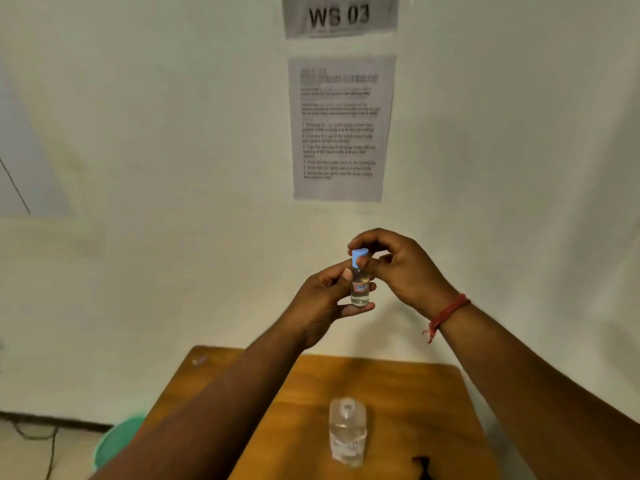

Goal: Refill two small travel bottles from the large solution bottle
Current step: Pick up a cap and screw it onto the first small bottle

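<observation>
Head view: the left hand (327,299) holds a part-filled small travel bottle (360,289) upright in a closed grip above the surface (433,403), the right hand (394,265) pinches its blue cap (359,258), the large solution bottle (347,431) stands below, so capping or uncapping appears underway; no second travel bottle is visible.

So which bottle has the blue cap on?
The small bottle held up in both hands; the bigger bottle on the table shows no blue cap.

Below my arms sits the wooden table (398,393) against the wall. The big clear bottle (347,432) stands upright on it, a small dark object (423,466) just beside it.
</observation>
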